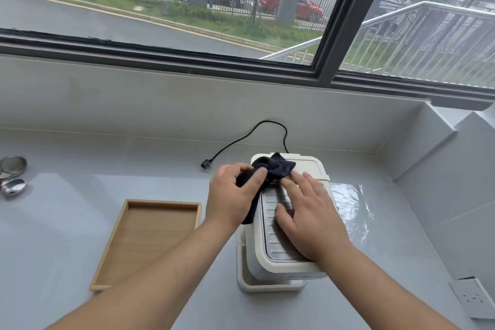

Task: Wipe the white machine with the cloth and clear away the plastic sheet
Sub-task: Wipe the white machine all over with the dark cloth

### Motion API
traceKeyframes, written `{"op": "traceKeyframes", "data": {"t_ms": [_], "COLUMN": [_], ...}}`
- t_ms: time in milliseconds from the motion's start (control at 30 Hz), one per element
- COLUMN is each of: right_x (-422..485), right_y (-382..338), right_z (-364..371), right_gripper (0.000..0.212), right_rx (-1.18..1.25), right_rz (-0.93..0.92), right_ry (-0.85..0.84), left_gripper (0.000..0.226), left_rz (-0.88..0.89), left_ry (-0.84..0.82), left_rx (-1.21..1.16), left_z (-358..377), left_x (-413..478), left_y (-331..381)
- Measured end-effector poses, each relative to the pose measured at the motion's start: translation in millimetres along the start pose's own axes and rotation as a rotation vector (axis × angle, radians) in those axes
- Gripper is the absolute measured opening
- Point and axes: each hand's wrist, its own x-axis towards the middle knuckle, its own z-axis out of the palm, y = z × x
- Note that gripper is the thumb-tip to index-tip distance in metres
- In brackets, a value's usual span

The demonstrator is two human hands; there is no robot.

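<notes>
Machine: white machine [281, 257] stands on the grey counter [67, 236], lower centre-right of the frame; its ribbed top panel faces up.
Cloth: dark cloth [270, 169] lies bunched on the far end of the machine's top, one end hanging down the machine's left side.
Left hand: left hand [233, 195] is at the machine's upper left edge, fingers curled and closed around the cloth.
Right hand: right hand [308, 211] lies flat, fingers spread, palm down on the ribbed top; its fingertips touch the edge of the cloth; it grips nothing.
Plastic sheet: clear plastic sheet [351, 206] lies flat on the counter just right of the machine, partly under it.
Cable: black cable [241, 142] loops from behind the machine to a plug on the counter, centre of frame.
Tray: wooden tray [150, 238] sits left of the machine, apart from it.
Metal items: shiny metal objects [13, 177] at the left edge of the frame; too small to identify.
Socket: wall socket plate [474, 300] at the lower right.
</notes>
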Motion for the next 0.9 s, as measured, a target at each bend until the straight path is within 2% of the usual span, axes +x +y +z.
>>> {"op": "traceKeyframes", "data": {"t_ms": [67,133,200,267,367,500,667,767,900], "right_x": [0.5,1.0,1.2,1.1,1.6,2.0,1.8,2.4,3.0], "right_y": [0.1,0.5,0.8,1.0,0.7,0.6,0.9,1.0,1.5], "right_z": [0.1,0.5,0.6,0.2,-0.9,-1.3,0.5,1.1,2.2], "right_gripper": [0.066,0.067,0.067,0.067,0.065,0.066,0.065,0.065,0.063], "right_rx": [0.001,0.003,0.011,0.020,0.024,0.032,0.036,0.038,0.041], "right_rz": [0.005,0.012,0.021,0.024,0.024,0.035,0.040,0.043,0.042], "right_ry": [-0.008,-0.016,-0.018,-0.018,-0.019,-0.026,-0.028,-0.032,-0.028], "left_gripper": [0.032,0.020,0.011,0.011,0.011,0.023,0.008,0.019,0.016], "left_rz": [-0.051,-0.161,-0.224,-0.256,-0.261,-0.192,-0.426,-0.456,-0.509], "left_ry": [-0.042,-0.077,-0.044,0.008,0.038,0.089,-0.102,-0.154,-0.214], "left_rx": [-0.018,-0.181,-0.317,-0.356,-0.315,-0.007,-0.165,-0.133,-0.080], "left_z": [5.6,4.8,-0.6,-2.1,12.2,23.9,23.4,26.7,31.7], "left_x": [-4.9,2.6,16.9,30.3,40.2,38.0,20.0,17.2,23.2], "left_y": [-3.5,-7.1,-11.3,-16.2,-22.9,-45.4,-82.8,-106.4,-130.0]}}
